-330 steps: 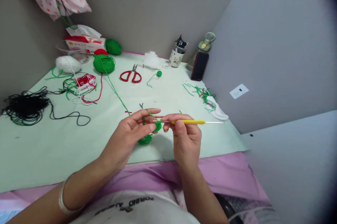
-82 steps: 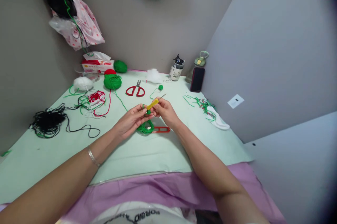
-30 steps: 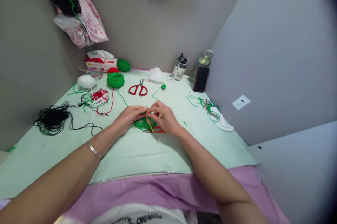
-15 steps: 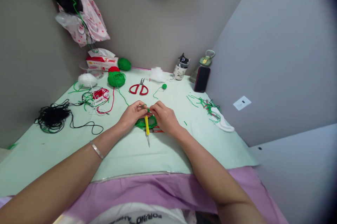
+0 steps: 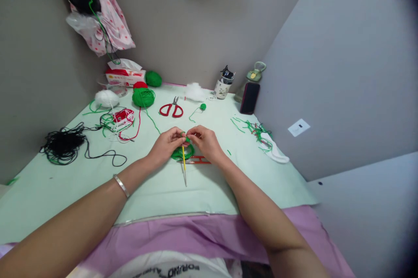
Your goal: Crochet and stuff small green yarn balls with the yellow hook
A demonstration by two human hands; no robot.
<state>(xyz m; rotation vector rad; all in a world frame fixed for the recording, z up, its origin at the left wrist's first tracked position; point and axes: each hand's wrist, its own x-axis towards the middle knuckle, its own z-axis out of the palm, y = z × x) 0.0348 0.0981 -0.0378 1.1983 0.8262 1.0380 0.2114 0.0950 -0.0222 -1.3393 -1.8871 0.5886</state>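
Note:
Before my chest, my left hand [image 5: 171,139] and my right hand [image 5: 202,139] meet with fingertips pinched. Between them is a small piece of green crochet work [image 5: 187,139], partly covered by fingers. A crochet hook with a yellow handle [image 5: 183,157] points down from beneath the left fingers; what keeps it there is hidden. Behind it on the table lies a coil of green yarn [image 5: 176,154]. Small thread snips with orange-red handles [image 5: 198,160] lie beside the coil, under my right hand. A green strand runs from the green yarn ball [image 5: 143,97] towards my left hand.
Red-handled scissors [image 5: 171,110] and a small green ball [image 5: 203,106] lie beyond my hands. Black yarn [image 5: 63,143] and white yarn [image 5: 106,99] are at left. Yarn scraps [image 5: 257,129], a phone [image 5: 250,98] and a cup [image 5: 224,86] stand or lie at right.
Both hands have shifted slightly right with the green piece. The yellow-handled hook has turned and looks narrower. More of the snips' handles shows.

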